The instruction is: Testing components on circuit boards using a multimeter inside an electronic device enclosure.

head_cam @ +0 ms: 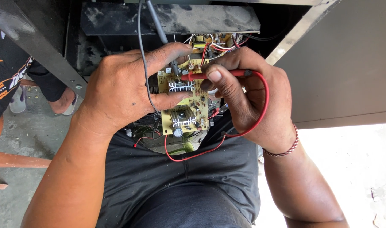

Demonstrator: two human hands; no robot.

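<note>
Concrete floor below; left hand (121, 90) grips circuit board (184, 101); right hand (248, 97) pinches red probe (214, 75).

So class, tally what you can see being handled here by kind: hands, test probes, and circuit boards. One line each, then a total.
Hands: 2, left hand and right hand
Test probes: 2, red probe and black probe
Circuit boards: 1, yellow circuit board
Total: 5

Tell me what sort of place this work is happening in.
Probably an informal electronics repair spot, perhaps outdoors. The left hand steadies a yellow circuit board while the right hand holds a red test probe against it, before an opened dark metal cabinet on a bare concrete floor.
</note>
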